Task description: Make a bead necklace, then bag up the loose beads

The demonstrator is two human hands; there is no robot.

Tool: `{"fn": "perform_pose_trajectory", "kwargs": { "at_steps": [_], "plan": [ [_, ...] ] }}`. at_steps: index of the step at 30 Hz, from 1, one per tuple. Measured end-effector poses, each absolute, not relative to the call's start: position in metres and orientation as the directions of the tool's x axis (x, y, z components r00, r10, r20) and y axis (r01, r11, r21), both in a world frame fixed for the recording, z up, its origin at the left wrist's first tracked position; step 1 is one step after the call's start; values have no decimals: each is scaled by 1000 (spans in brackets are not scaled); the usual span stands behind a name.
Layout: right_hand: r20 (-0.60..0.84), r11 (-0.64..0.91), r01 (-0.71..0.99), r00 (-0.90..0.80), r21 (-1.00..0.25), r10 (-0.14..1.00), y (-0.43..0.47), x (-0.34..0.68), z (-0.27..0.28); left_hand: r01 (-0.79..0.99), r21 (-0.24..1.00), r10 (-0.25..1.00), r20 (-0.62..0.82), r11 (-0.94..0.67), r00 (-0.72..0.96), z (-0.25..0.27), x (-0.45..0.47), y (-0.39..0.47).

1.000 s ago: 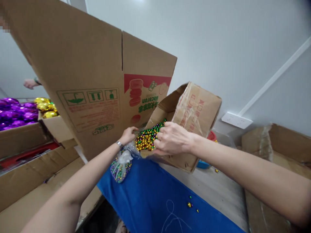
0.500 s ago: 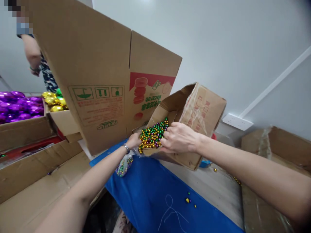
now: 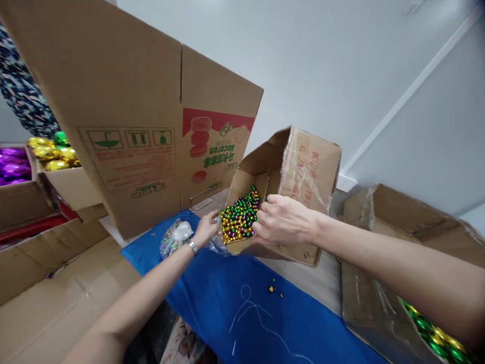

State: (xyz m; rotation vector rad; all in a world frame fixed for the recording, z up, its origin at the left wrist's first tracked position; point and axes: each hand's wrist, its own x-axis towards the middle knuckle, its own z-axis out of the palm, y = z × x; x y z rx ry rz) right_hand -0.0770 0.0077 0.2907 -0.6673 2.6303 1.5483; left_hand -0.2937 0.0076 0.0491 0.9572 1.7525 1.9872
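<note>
A cardboard box (image 3: 310,172) lies tilted on its side, its mouth toward me. Green, gold and purple beads (image 3: 240,217) are heaped inside near the lower edge. My right hand (image 3: 282,220) is closed on the edge of the box at the right of the beads. At the left of the mouth my left hand (image 3: 206,228), with a metal watch band on the wrist, has its fingers closed on clear plastic (image 3: 219,246); the fingertips are partly hidden. Beside that wrist, a clear bag of beads (image 3: 175,238) rests on the blue cloth (image 3: 212,283).
A large printed carton (image 3: 140,101) stands behind on the left. Boxes of shiny gold (image 3: 56,154) and purple ornaments (image 3: 13,164) are farther left, near a person's patterned clothing (image 3: 22,86). Loose beads (image 3: 271,289) and white string (image 3: 246,303) lie on the cloth. Another box (image 3: 364,273) stands right.
The view has swung right, bringing green and gold ornaments into sight at lower right. The bead bag now shows left of my left wrist instead of below it. Both hands stay at the box.
</note>
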Motion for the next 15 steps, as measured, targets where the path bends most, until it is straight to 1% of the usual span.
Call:
{"fn": "perform_pose_trajectory", "kwargs": {
  "at_steps": [3,6,11,15],
  "plan": [
    [-224,404,-369,-905,837,-362,2,-68,285,285,954,615,281,-95,-737,45,-303,-4],
    [-223,377,-385,-886,842,-406,-1,-55,278,379,925,616,299,0,-729,43,-304,-13],
    [-195,365,-400,-852,840,-486,-1,-49,274,540,837,683,342,91,-646,47,-303,-30],
    [-224,382,-479,-806,790,-549,-5,-65,278,652,732,726,338,196,-598,63,-317,-28]
  ]
}}
